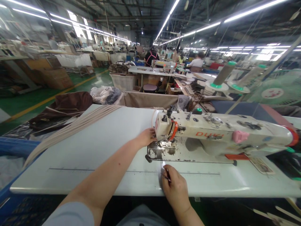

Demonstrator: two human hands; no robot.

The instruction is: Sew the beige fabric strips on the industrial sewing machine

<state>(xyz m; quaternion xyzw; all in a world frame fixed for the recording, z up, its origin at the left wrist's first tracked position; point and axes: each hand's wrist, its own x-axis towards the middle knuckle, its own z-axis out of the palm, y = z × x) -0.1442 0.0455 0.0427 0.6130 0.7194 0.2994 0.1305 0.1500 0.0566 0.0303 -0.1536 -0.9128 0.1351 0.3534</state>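
Note:
My left hand [148, 137] reaches across to the left end of the sewing machine [199, 135], beside the needle area. Its fingertips go out of sight behind the machine head, so what they touch is hidden. Near the front of the white table, my right hand [175, 185] is closed around a small, dark, pointed metal tool [167, 178]; most of it is covered by the fingers. The presser foot [166, 144] sits over the worn metal bed. A thin beige strip [153, 118] loops up behind the machine head.
Long beige strips [77, 133] hang over the table's left side. A ruler scale [70, 169] runs along the white tabletop [105, 185]. Behind it stands a beige fabric-lined bin [150, 99]. Thread cones [223, 75] and a green fan [274, 91] stand at the right.

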